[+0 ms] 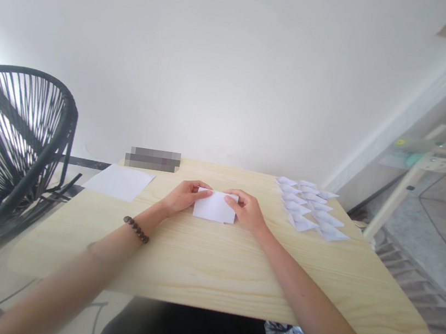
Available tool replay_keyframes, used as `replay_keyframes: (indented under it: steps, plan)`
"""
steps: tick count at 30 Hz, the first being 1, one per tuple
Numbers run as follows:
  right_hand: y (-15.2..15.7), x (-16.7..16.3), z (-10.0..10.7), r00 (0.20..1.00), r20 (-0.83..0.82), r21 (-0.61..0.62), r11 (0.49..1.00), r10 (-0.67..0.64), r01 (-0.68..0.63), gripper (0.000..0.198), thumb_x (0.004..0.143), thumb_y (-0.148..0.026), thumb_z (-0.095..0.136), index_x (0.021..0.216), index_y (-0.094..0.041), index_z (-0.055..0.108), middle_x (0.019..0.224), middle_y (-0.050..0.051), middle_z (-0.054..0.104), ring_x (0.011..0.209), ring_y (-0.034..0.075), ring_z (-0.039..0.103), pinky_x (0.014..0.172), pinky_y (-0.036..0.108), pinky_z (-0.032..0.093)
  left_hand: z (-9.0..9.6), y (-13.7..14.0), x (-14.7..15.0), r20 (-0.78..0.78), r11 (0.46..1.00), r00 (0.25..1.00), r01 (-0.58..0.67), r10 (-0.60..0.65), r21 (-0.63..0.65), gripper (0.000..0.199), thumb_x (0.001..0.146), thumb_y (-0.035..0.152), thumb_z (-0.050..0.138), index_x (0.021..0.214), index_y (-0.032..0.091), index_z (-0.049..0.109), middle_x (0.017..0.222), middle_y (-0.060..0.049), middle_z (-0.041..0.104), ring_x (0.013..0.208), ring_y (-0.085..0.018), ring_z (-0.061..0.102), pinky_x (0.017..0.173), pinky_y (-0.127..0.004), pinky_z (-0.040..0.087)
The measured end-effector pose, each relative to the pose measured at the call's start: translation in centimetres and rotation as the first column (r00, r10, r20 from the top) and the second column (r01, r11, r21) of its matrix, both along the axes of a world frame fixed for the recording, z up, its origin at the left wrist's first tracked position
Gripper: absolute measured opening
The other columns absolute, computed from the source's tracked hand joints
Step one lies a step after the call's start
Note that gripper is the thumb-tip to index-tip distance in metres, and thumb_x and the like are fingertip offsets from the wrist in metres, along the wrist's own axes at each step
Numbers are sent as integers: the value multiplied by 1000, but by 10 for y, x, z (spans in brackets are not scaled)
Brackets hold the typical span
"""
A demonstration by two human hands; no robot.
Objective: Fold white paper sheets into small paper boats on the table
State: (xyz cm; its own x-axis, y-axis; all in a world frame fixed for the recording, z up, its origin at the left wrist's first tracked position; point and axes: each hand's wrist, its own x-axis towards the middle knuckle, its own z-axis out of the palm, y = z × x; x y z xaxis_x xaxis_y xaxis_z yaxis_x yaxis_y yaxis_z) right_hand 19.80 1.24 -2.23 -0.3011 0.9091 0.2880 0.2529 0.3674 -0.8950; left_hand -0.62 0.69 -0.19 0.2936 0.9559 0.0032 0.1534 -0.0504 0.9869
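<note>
A folded sheet of white paper [214,208] is held at the middle of the wooden table, its broad face toward me. My left hand [186,196] pinches its upper left corner, thumb in front and fingers behind. At the upper right corner, my right hand [247,209] grips it the same way. Its lower edge shows a small step near the right, where layers overlap. Several folded white paper pieces [298,222] with pointed ends stand in two rows to the right of my right hand. Flat white paper [121,181] lies at the table's left edge.
The pale wooden table [207,275] stands against a white wall [236,69]. A blurred-out dark item [152,159] lies at its back left. A black corded chair [12,159] is on the left, and a white metal frame [398,200] on the right.
</note>
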Motion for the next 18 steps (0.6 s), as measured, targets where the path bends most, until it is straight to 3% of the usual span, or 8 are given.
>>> replay_keyframes:
  steps: [8, 18]
  plan:
    - [0, -1, 1, 1000, -26, -10, 1000, 12, -12, 32, 73, -38, 54, 97, -17, 61, 81, 4, 64, 65, 13, 57, 55, 23, 44, 2, -1, 0, -14, 1000, 999, -28, 28, -3, 40, 67, 46, 60, 90, 14, 62, 71, -4, 63, 61, -14, 54, 52, -23, 37]
    - [-2, -4, 8, 991, 77, 75, 992, -107, 101, 33, 76, -44, 48, 90, -19, 65, 88, 3, 65, 58, 11, 51, 52, 23, 39, 3, -3, 2, -1, 1000, 1000, -1, 1, -6, 42, 67, 47, 60, 91, 12, 61, 72, -5, 64, 61, -14, 55, 53, -23, 38]
